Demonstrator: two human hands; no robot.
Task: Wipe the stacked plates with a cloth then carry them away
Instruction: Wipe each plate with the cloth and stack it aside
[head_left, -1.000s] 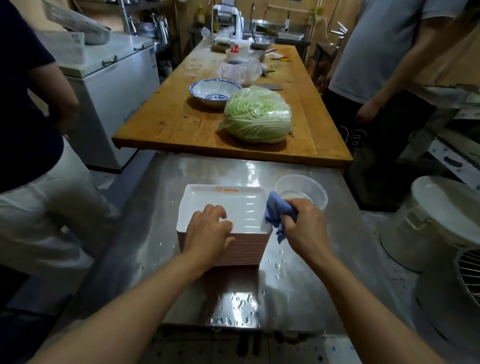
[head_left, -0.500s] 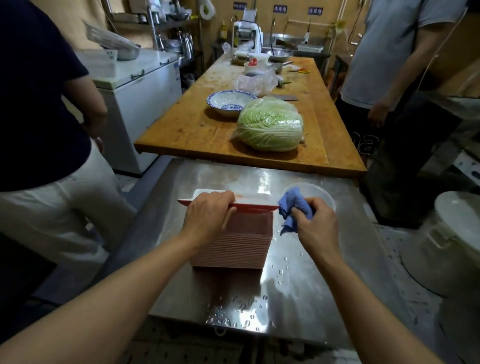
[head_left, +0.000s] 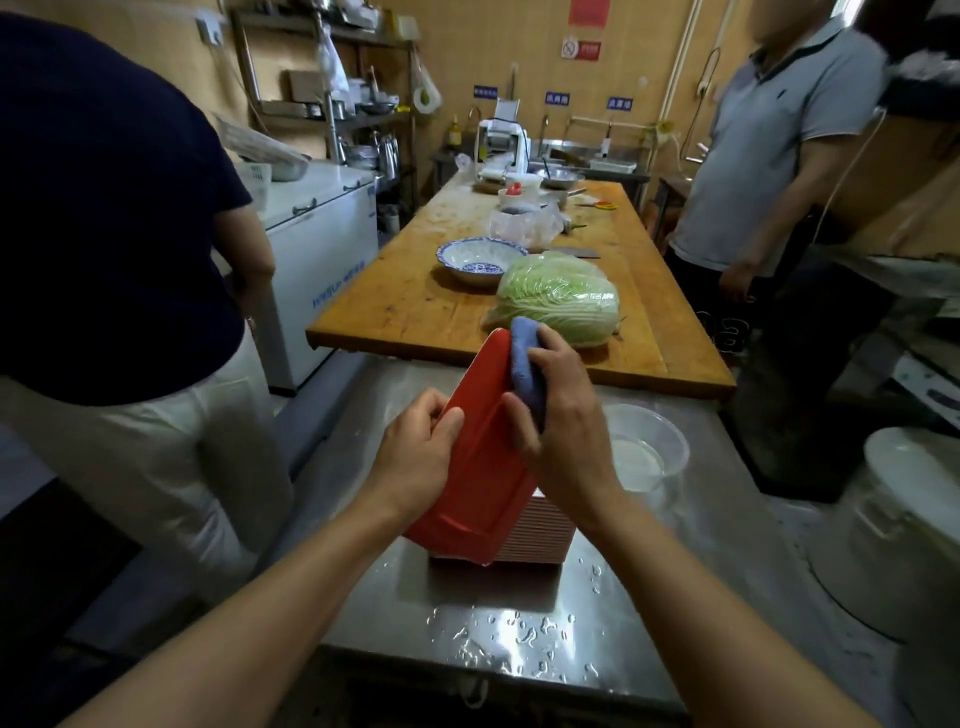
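1. The steel table (head_left: 675, 597) in front of you is wet with droplets
2. The stack of plates (head_left: 540, 535) sits on it, beside a clear tub (head_left: 660, 447)
3. Your left hand (head_left: 415, 457) grips the left edge of one red plate (head_left: 478, 457), tilted up on edge above the stack
4. Your right hand (head_left: 566, 431) clutches the blue cloth (head_left: 524, 358) against that plate's upper right edge

Plate stack (head_left: 540, 535) on steel table (head_left: 675, 597), tub (head_left: 649, 447) right, cabbage (head_left: 561, 299) behind on wooden table (head_left: 405, 306)
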